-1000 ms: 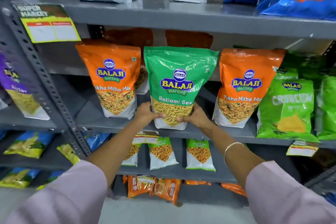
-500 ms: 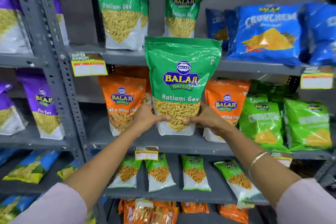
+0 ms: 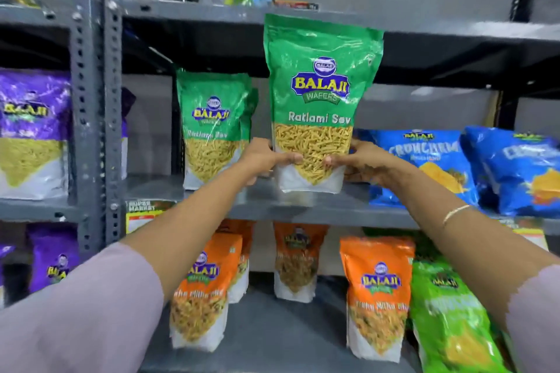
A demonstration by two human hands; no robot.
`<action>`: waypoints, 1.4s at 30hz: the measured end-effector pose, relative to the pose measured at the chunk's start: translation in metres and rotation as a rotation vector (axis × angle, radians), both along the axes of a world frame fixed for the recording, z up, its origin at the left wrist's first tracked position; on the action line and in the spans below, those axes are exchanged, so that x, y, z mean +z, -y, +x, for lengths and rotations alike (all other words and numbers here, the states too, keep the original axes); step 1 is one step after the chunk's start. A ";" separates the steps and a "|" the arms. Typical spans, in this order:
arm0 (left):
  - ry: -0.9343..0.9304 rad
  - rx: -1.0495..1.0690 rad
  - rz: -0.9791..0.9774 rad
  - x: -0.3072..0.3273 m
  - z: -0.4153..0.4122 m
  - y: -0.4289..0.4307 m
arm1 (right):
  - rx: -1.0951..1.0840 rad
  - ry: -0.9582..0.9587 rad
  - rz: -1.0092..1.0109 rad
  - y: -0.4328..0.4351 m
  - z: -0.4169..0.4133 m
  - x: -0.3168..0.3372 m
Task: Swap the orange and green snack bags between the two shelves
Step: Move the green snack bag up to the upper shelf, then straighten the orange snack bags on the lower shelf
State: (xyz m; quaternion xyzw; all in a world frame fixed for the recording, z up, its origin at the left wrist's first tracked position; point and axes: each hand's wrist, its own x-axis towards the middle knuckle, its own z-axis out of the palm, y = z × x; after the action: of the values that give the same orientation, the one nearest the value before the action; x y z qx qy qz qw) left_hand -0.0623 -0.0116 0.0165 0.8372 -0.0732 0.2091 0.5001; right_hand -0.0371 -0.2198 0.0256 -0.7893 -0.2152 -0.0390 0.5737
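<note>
The person holds a glossy green stand-up snack pouch (image 3: 315,106), printed "Ratlami Sev" with a clear window of yellow strands, upright between both hands. The left hand (image 3: 266,160) is closed around the pouch's lower left edge, thumb across the front; the right hand (image 3: 360,163) wraps the lower right edge the same way. The pouch's white base sits at or just above the front lip of the grey metal shelf (image 3: 303,206) directly under the hands; whether it touches cannot be told.

Just to the left of the left hand, another green pouch of the same kind (image 3: 212,130) stands on that shelf, apparently with one more behind it. To the right of the right hand lie blue crinkled snack bags (image 3: 424,166).

Below the forearms, on the next shelf down, stand several orange pouches: one under the left forearm (image 3: 203,291), one further back beneath the hands (image 3: 295,263), and one under the right forearm (image 3: 375,297). A bright green pillow-style snack bag (image 3: 448,318) lies at the lower right.

As a judgement, the swap looks incomplete or hard to read: green pouches are on the shelf at hand level and orange ones on the shelf below. The held pouch seems about to be set down there. If that is its destination, this half is nearly finished; releasing the pouch so it stands steady remains.
</note>
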 end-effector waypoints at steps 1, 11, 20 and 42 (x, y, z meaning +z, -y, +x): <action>-0.009 0.017 0.016 0.004 0.009 0.000 | 0.006 -0.025 0.023 -0.002 0.008 0.004; -0.133 -0.022 -0.270 -0.036 0.094 -0.010 | 0.074 -0.212 0.161 -0.025 0.078 -0.026; -0.125 0.052 -0.170 -0.048 0.122 -0.017 | 0.117 -0.218 0.221 -0.031 0.097 -0.042; 0.728 0.254 0.539 -0.210 0.034 0.024 | -1.029 0.471 0.065 0.083 0.042 -0.204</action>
State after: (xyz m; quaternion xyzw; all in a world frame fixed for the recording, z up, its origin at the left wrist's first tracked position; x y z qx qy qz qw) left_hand -0.0285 -0.0353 -0.1940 0.8118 -0.1924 0.5221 0.1770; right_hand 0.0050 -0.3025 -0.1787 -0.7443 0.0766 -0.4953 0.4415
